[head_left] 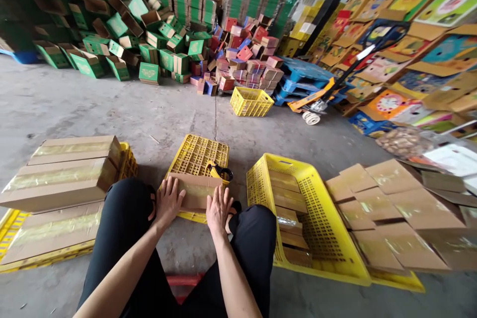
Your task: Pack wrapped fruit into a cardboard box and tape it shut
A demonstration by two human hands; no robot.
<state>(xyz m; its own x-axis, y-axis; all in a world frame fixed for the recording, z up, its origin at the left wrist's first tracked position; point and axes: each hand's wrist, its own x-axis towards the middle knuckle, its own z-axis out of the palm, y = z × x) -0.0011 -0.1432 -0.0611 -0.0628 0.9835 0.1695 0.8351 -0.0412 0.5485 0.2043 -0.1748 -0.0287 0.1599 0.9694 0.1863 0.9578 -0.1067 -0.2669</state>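
In front of my knees a small taped cardboard box [197, 190] lies on an upturned yellow plastic crate [201, 151]. My left hand [168, 199] rests on the box's left end, fingers stretched out and apart. At the right end my right hand [219, 207] lies with its fingers extended along the box. Just beyond the box, on the crate, sits a yellow and black tape dispenser [219, 171], near my right fingertips. The undersides of both hands are hidden.
Large taped cartons [59, 179] sit on yellow crates at left. At right stand a yellow crate [316, 198] holding several small boxes and a stack of cartons [391, 203]. Farther off are another yellow crate [251, 102], a pallet jack [316, 102] and heaped green boxes [149, 72].
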